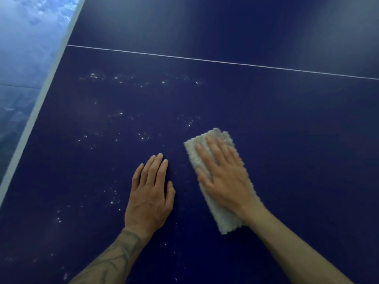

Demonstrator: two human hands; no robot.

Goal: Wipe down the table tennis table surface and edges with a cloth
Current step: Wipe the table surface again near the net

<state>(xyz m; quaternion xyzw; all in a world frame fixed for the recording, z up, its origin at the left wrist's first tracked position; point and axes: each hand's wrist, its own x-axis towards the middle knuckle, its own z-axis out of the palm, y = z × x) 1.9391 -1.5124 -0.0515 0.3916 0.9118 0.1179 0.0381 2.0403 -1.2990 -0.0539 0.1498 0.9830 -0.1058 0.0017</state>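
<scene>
The dark blue table tennis table (287, 124) fills the view. A folded whitish cloth (223, 217) lies flat on it right of centre. My right hand (223, 177) presses down flat on the cloth, fingers spread, covering its middle. My left hand (149, 193) rests flat on the bare table just left of the cloth, fingers together, holding nothing. Small white specks and droplets (143, 138) dot the surface left of and beyond the hands.
A thin white centre line (225, 62) crosses the table beyond the hands. The table's white left edge (39, 111) runs diagonally from top to lower left. Past it lies a bluish floor (22, 48).
</scene>
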